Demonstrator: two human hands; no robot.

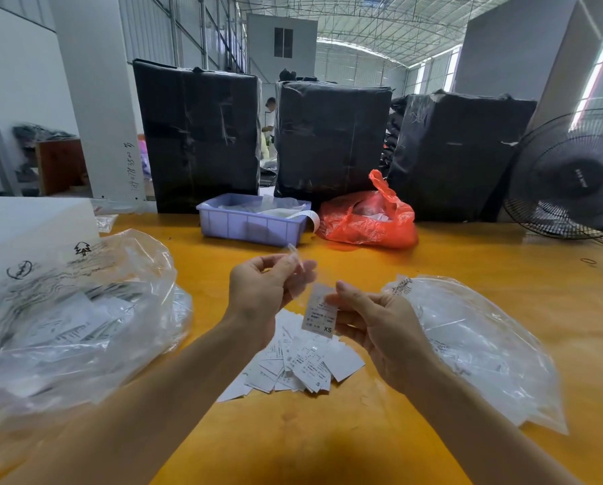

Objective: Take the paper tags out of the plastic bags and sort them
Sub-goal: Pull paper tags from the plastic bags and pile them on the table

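My left hand (261, 292) pinches a small clear plastic bag (298, 266) above the yellow table (433, 260). My right hand (373, 320) pinches a white paper tag (319, 315) marked XS, just below that bag. A loose pile of white paper tags (300, 362) lies on the table under both hands. A large clear bag (72, 309) holding tags in small bags lies at the left. Another large clear bag (468, 344) of empty small bags lies at the right.
A lilac plastic bin (251, 224) and a red plastic bag (370, 218) stand at the back of the table. Behind them are three black wrapped bales (331, 134). A black fan (569, 176) stands at the far right, a white box (23, 225) at the left.
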